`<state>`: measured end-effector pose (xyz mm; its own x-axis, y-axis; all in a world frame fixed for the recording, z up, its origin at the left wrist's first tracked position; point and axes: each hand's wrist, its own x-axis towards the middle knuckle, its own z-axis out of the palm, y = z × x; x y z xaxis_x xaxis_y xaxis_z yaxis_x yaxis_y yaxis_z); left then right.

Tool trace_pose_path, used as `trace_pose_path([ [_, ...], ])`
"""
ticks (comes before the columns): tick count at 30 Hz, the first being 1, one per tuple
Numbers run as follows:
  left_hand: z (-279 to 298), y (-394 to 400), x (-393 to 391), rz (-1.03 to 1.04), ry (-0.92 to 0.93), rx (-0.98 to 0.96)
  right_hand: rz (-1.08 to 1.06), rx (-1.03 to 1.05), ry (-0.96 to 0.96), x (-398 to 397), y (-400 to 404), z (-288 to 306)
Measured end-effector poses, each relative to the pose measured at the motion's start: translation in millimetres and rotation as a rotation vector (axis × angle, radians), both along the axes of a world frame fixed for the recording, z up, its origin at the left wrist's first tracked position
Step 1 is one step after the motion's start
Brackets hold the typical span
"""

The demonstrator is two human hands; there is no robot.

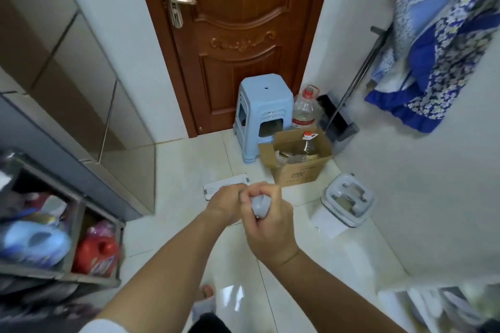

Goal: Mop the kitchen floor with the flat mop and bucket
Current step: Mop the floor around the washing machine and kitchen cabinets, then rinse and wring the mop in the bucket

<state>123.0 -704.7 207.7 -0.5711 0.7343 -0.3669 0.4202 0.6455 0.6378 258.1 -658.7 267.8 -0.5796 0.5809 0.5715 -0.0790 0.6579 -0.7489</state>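
Both my hands grip the grey top end of the mop handle (260, 206) in front of me. My right hand (270, 227) is wrapped round it nearest the camera, and my left hand (226, 204) holds it just beyond. The white flat mop head (216, 186) lies on the pale tiled floor (189, 159) past my hands, partly hidden by them. The white and grey mop bucket (343, 204) stands on the floor to the right, by the wall.
A light blue stool (263, 113) stands before the closed brown door (243, 35). An open cardboard box (297, 162) with an oil bottle sits beside it, with a large clear jug (304, 109) and a dustpan (336, 121) behind. A shelf with detergent bottles (94, 254) stands left.
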Motion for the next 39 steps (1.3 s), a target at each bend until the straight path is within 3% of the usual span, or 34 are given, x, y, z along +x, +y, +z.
trace_pose_path([
  [5, -5, 38, -88, -0.064, 0.112, 0.025, -0.073, 0.000, 0.051, -88, 43, 25],
  [9, 9, 88, -182, -0.062, -0.010, 0.082, -0.154, -0.198, -0.130, -188, 101, 82],
  [13, 3, 133, -273, -0.035, -0.067, 0.057, -0.013, -0.256, -0.212, -287, 133, 113],
  [15, -13, 147, -307, -0.043, -0.225, 0.032, 0.036, -0.339, -0.272, -308, 142, 97],
  [19, -35, 166, -335, 0.104, -0.165, -0.077, -0.087, -0.612, -0.634, -251, 140, 1],
  [22, -9, 196, -326, 0.253, -0.145, 0.106, -0.242, -0.855, -0.948, -177, 128, -72],
  [24, 32, 220, -313, 0.273, -0.162, 0.277, -0.317, -0.947, -1.041, -157, 130, -101],
  [27, 113, 248, -297, 0.240, -0.259, 0.510, -0.294, -1.004, -0.994, -180, 140, -115],
  [30, 187, 266, -275, 0.114, -0.415, 0.694, -0.272, -0.878, -0.825, -229, 156, -110],
  [33, 235, 272, -251, -0.071, -0.566, 0.744, -0.424, -0.791, -0.703, -253, 178, -108],
  [36, 242, 273, -241, -0.280, -0.550, 0.709, -0.557, -0.732, -0.746, -237, 196, -98],
  [39, 191, 256, -239, -0.391, -0.592, 0.648, -0.584, -0.618, -0.779, -211, 217, -67],
])
